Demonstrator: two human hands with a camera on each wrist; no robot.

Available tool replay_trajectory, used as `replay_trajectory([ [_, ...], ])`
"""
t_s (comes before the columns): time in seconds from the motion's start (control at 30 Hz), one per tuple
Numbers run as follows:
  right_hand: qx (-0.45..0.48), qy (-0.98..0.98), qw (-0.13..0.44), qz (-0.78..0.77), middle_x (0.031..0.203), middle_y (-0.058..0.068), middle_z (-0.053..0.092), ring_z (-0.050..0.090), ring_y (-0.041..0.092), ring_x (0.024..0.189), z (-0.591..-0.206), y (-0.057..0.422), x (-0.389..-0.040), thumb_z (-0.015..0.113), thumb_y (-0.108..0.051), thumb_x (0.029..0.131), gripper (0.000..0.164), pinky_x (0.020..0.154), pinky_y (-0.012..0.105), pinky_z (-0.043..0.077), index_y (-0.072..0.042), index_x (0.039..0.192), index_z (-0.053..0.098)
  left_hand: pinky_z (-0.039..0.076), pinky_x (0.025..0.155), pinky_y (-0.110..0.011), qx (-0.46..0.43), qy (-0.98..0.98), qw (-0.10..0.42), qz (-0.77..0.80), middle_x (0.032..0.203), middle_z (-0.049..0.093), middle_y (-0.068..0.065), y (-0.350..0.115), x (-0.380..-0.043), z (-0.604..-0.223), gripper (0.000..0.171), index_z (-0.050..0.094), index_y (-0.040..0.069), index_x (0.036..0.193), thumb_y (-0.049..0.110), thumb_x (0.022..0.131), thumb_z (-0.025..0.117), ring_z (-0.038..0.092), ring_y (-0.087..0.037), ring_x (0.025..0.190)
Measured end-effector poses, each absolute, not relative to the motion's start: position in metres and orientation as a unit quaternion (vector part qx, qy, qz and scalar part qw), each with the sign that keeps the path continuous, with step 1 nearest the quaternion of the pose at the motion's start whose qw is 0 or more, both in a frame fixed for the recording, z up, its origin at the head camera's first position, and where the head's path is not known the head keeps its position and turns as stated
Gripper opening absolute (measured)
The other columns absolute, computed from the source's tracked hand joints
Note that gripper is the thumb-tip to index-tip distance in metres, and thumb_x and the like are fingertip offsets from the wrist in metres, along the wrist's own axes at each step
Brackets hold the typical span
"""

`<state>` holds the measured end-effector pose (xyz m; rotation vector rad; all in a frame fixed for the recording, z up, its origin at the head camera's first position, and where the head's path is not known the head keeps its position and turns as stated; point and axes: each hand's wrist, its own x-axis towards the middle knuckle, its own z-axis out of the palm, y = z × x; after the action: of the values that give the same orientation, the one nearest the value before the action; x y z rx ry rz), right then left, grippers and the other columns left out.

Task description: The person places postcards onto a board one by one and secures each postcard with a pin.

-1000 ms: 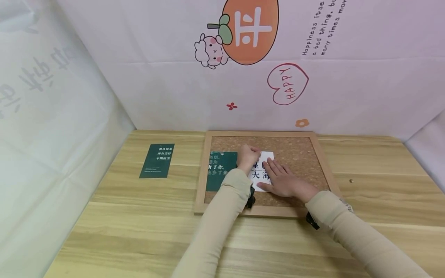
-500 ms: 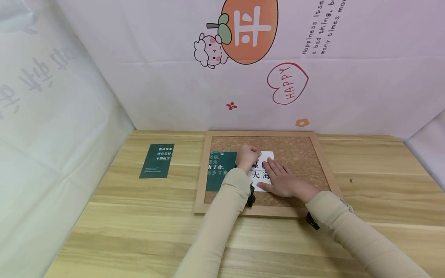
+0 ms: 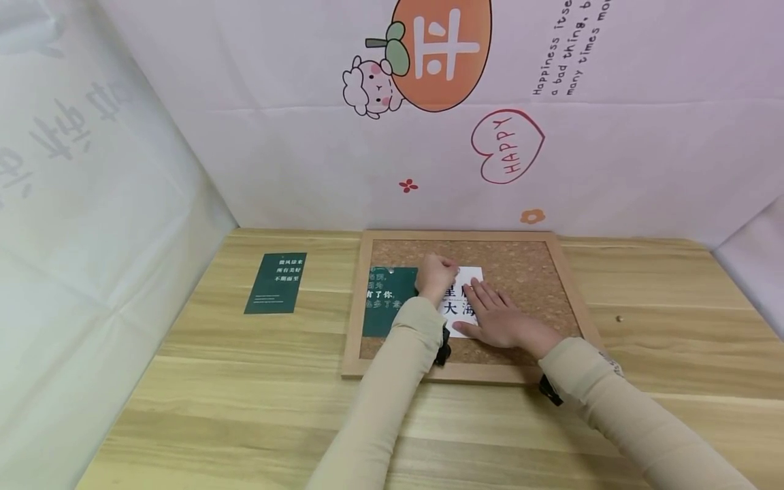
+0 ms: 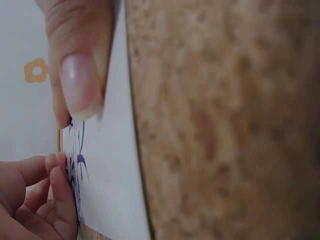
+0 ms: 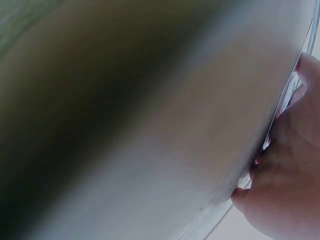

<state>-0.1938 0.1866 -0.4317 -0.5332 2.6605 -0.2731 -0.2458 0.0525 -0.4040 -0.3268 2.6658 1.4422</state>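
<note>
A white card (image 3: pixel 459 325) with dark lettering lies on a wood-framed cork board (image 3: pixel 527 272). At the card's top edge my left hand (image 3: pixel 436 278) pinches a small thumbtack, mostly hidden by the fingertips. My right hand (image 3: pixel 499 318) lies flat on the card's right side, fingers spread. The left wrist view shows the right thumb (image 4: pixel 80 87) close up over the card, with the pinching left hand (image 4: pixel 37 200) lower down. To the left on the board is a dark green card (image 3: pixel 388 313), with a small shiny tack at its top. The right wrist view is mostly blurred.
Another dark green card (image 3: pixel 275 284) lies on the wooden table (image 3: pixel 233 408), left of the board. A small brass-coloured tack (image 3: pixel 619 318) is on the table to the right. A printed white backdrop (image 3: pixel 294 156) stands behind the table and along the left.
Both hands stay in the same place on the white card, with only tiny shifts of the left arm and of the head view.
</note>
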Motion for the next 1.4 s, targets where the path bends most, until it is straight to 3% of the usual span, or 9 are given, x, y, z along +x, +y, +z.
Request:
replay_trajectory([
  [0.2, -0.19, 0.955, 0.209, -0.096, 0.161, 0.018, -0.009, -0.005, 0.037, 0.149, -0.428, 0.186, -0.191, 0.027, -0.071, 0.092, 0.095, 0.118, 0.061, 0.003, -0.003, 0.153, -0.001, 0.04, 0.057, -0.02, -0.109, 0.852, 0.056, 0.509, 0.083, 0.074, -0.008, 0.051, -0.247, -0.406, 0.015, 0.075, 0.005, 0.095, 0.016, 0.09, 0.067, 0.061, -0.009, 0.06],
  [0.43, -0.185, 0.954, 0.215, -0.099, 0.16, 0.021, -0.007, -0.005, 0.04, 0.148, -0.415, 0.18, -0.186, 0.035, -0.058, 0.097, 0.087, 0.117, 0.063, 0.001, 0.0, 0.153, 0.001, 0.038, 0.047, -0.013, -0.105, 0.826, 0.064, 0.55, 0.075, 0.072, -0.011, 0.048, -0.25, -0.41, 0.016, 0.074, 0.0, 0.095, 0.012, 0.088, 0.067, 0.05, -0.003, 0.05],
  [0.6, -0.186, 0.955, 0.209, -0.099, 0.161, 0.02, -0.007, -0.004, 0.039, 0.149, -0.42, 0.181, -0.188, 0.035, -0.058, 0.097, 0.087, 0.117, 0.063, 0.003, -0.001, 0.153, 0.001, 0.04, 0.044, -0.011, -0.098, 0.815, 0.068, 0.567, 0.079, 0.074, -0.016, 0.045, -0.251, -0.411, 0.016, 0.074, -0.003, 0.095, 0.009, 0.088, 0.066, 0.049, -0.003, 0.047],
  [0.87, -0.189, 0.957, 0.199, -0.098, 0.161, 0.019, -0.007, -0.004, 0.039, 0.149, -0.431, 0.185, -0.192, 0.029, -0.07, 0.093, 0.096, 0.117, 0.063, 0.004, -0.001, 0.153, 0.002, 0.043, 0.043, -0.011, -0.115, 0.788, 0.084, 0.599, 0.078, 0.073, -0.018, 0.043, -0.253, -0.413, 0.017, 0.073, -0.006, 0.09, 0.01, 0.088, 0.067, 0.052, -0.004, 0.044],
  [1.4, -0.187, 0.954, 0.21, -0.101, 0.16, 0.023, -0.005, -0.003, 0.042, 0.148, -0.414, 0.179, -0.185, 0.035, -0.058, 0.098, 0.087, 0.117, 0.063, 0.002, 0.001, 0.152, 0.002, 0.042, 0.044, -0.012, -0.113, 0.797, 0.076, 0.589, 0.071, 0.072, -0.014, 0.043, -0.254, -0.414, 0.017, 0.073, -0.005, 0.084, 0.012, 0.088, 0.068, 0.051, -0.006, 0.045],
])
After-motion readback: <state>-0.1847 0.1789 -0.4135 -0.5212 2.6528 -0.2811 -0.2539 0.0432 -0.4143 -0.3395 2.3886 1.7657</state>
